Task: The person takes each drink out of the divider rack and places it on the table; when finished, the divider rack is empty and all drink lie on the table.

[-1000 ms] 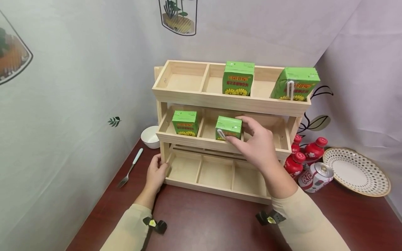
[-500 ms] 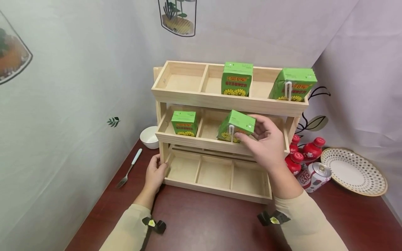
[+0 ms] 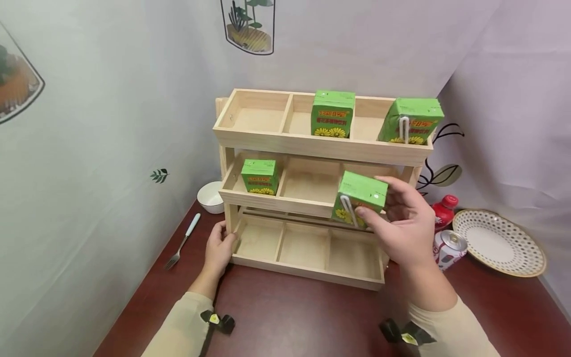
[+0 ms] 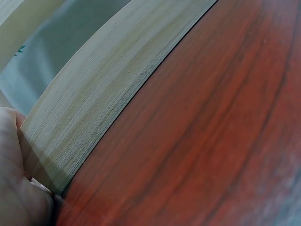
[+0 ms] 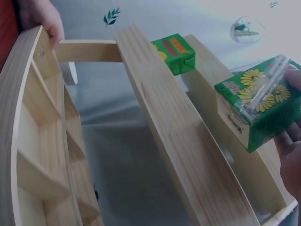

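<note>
In the head view my right hand pinches a green drink carton with a straw on its front, thumb in front and fingers behind. The carton is tilted and overlaps the front board of the middle tier. The right wrist view shows its flower-printed face and the straw. My left hand grips the lower left corner of the three-tier wooden shelf. Another carton stands in the middle tier's left compartment. Two more, a centre carton and a right carton, stand in the top tier.
Right of the shelf are a red-capped bottle, a drink can and a dotted plate. A fork and a white bowl lie to the left, near the wall. The shelf stands on a dark red table.
My right hand has lifted the carton out of the middle tier's centre compartment and carried it right and toward me, tilting it. My left hand has stayed on the shelf corner.
</note>
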The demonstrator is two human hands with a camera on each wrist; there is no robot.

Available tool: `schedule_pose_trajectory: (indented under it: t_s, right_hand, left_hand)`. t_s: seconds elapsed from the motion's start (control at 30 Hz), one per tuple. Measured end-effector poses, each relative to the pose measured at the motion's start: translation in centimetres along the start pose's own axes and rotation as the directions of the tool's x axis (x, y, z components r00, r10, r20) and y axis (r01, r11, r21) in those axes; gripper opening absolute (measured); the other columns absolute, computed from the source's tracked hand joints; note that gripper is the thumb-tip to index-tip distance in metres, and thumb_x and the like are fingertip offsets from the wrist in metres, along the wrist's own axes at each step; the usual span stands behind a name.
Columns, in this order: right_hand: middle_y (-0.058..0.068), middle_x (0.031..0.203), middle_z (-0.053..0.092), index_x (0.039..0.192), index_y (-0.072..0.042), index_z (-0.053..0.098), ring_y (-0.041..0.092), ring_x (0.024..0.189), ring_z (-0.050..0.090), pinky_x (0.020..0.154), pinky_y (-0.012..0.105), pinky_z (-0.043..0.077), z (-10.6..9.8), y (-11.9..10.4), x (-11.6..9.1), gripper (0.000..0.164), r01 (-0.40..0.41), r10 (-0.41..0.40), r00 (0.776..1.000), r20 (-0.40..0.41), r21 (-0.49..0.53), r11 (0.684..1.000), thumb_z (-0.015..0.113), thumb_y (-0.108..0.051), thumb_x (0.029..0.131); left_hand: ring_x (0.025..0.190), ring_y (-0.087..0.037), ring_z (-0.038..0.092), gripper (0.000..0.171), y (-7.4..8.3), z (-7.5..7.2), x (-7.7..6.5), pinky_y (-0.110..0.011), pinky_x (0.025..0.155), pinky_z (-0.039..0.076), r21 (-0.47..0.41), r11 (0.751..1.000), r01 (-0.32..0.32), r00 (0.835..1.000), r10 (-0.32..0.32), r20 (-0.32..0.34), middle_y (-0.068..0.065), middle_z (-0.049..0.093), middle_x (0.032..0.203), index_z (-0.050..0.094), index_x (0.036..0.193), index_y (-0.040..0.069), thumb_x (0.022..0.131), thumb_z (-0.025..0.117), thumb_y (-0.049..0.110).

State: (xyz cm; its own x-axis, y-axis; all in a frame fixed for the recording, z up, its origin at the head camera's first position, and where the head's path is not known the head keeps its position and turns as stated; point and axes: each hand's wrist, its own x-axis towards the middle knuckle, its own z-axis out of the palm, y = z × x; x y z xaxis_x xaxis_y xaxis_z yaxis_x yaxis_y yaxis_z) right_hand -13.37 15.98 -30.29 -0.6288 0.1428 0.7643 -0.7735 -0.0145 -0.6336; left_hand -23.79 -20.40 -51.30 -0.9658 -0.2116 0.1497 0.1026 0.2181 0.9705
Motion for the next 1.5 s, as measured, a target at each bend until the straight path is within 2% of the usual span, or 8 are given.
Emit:
schedule_pose_trajectory:
  t_s: [0.17,0.4,0.6,0.73,0.97,1.07,1.23,1.5]
  right_hand:
    - [0.017,0.098,0.068,0.116,0.020,0.055,0.020,0.083,0.064,0.071,0.023,0.054,-2.1,0.5,-1.6,0.058,-0.045,0.046,0.998,0.043,-0.003,0.999,0.068,0.032,0.060]
    - [0.013,0.101,0.069,0.121,0.016,0.054,0.018,0.085,0.067,0.073,0.025,0.054,-5.7,1.9,-5.3,0.060,-0.236,0.236,0.972,-0.010,-0.077,0.969,0.068,0.031,0.065]
    - [0.018,0.105,0.067,0.122,0.021,0.049,0.020,0.090,0.067,0.076,0.026,0.054,-8.0,2.7,-7.8,0.060,-0.234,0.234,0.972,0.021,0.002,0.972,0.062,0.035,0.065]
    - [0.016,0.104,0.067,0.124,0.020,0.048,0.018,0.089,0.067,0.076,0.025,0.054,-9.5,2.7,-8.9,0.059,-0.290,0.290,0.957,-0.003,-0.042,0.956,0.063,0.033,0.068]
    - [0.006,0.102,0.069,0.126,0.015,0.050,0.013,0.089,0.066,0.077,0.023,0.053,-11.9,3.0,-10.6,0.058,-0.442,0.426,0.897,-0.123,-0.176,0.880,0.065,0.027,0.072]
    - [0.006,0.103,0.069,0.126,0.015,0.050,0.013,0.089,0.066,0.076,0.022,0.053,-12.7,3.3,-11.7,0.058,-0.453,0.435,0.891,-0.132,-0.178,0.873,0.065,0.027,0.072]
    - [0.010,0.104,0.068,0.126,0.017,0.047,0.014,0.090,0.066,0.075,0.022,0.053,-13.8,3.9,-13.1,0.057,-0.408,0.402,0.913,-0.067,-0.126,0.904,0.063,0.029,0.073]
    - [0.006,0.108,0.067,0.129,0.016,0.043,0.013,0.093,0.066,0.075,0.024,0.054,-15.2,5.3,-14.2,0.054,-0.461,0.458,0.887,-0.049,-0.089,0.883,0.058,0.027,0.078]
  left_hand:
    - [0.101,-0.025,0.056,0.040,0.2,-0.4,-0.3,-0.031,0.081,0.045,0.021,1.000,0.016,1.000,-0.016,0.013,-0.017,0.060,0.117,0.054,0.128,0.004,0.088,0.057,0.002]
    - [0.099,-0.028,0.056,0.039,3.7,-0.4,-2.1,-0.032,0.079,0.045,0.047,0.999,-0.009,1.000,0.007,0.027,-0.023,0.060,0.115,0.052,0.127,-0.003,0.088,0.054,-0.001]
    - [0.099,-0.025,0.056,0.039,1.0,-0.3,-0.5,-0.033,0.081,0.045,0.011,1.000,-0.003,1.000,0.003,0.012,-0.018,0.060,0.116,0.054,0.127,0.003,0.088,0.056,0.002]
    - [0.098,-0.024,0.056,0.038,0.2,-0.1,-0.3,-0.034,0.081,0.045,0.011,1.000,-0.007,1.000,0.007,0.000,-0.016,0.061,0.115,0.055,0.125,0.006,0.087,0.057,0.003]
    - [0.100,-0.025,0.056,0.039,0.3,-0.1,-0.3,-0.035,0.083,0.044,-0.006,1.000,0.018,1.000,-0.018,0.009,-0.017,0.060,0.117,0.054,0.127,0.005,0.089,0.057,0.004]
    - [0.101,-0.027,0.055,0.039,1.0,-0.2,-0.6,-0.035,0.082,0.044,0.002,1.000,0.025,0.999,-0.026,0.024,-0.019,0.059,0.117,0.053,0.128,0.003,0.089,0.056,0.002]
    - [0.100,-0.029,0.055,0.038,3.0,-0.2,-1.6,-0.035,0.081,0.045,0.013,1.000,0.008,1.000,-0.008,0.028,-0.022,0.059,0.116,0.052,0.126,-0.002,0.088,0.055,0.000]
    - [0.101,-0.028,0.054,0.037,3.8,-0.3,-1.9,-0.034,0.083,0.043,0.009,1.000,0.029,0.999,-0.030,0.025,-0.021,0.058,0.116,0.052,0.126,-0.001,0.089,0.055,0.000]
